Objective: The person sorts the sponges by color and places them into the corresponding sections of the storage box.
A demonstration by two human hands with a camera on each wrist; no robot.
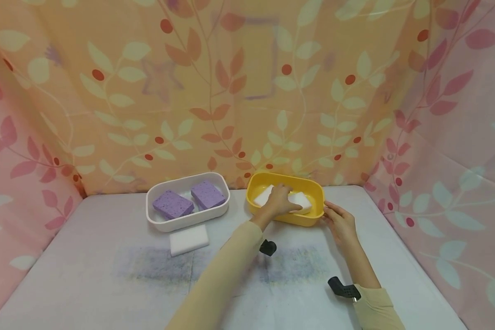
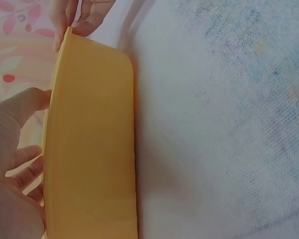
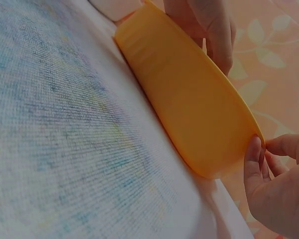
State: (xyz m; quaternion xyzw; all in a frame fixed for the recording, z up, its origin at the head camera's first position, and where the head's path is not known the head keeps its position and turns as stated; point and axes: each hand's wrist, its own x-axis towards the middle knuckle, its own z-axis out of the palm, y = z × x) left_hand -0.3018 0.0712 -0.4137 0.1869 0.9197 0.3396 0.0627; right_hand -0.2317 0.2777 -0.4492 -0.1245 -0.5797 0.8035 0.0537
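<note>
My left hand (image 1: 278, 201) reaches over the near rim of a yellow tub (image 1: 286, 219), its thumb and fingers spread apart. Inside lie two white sponges (image 1: 302, 200), one on each side of that hand. The left thumb overlaps the right-hand sponge in the head view; in the left wrist view the tub's wall hides the sponges. At the tub's right end my right hand (image 1: 341, 223) pinches the rim between thumb and fingers, as the right wrist view shows. The tub's base sits on the table.
A white tub (image 1: 187, 224) with two purple sponges (image 1: 173, 204) stands left of the yellow one. Before it, a third white sponge (image 1: 189, 239) lies on the table (image 1: 107, 300). Patterned curtains (image 1: 247, 91) enclose the back and sides.
</note>
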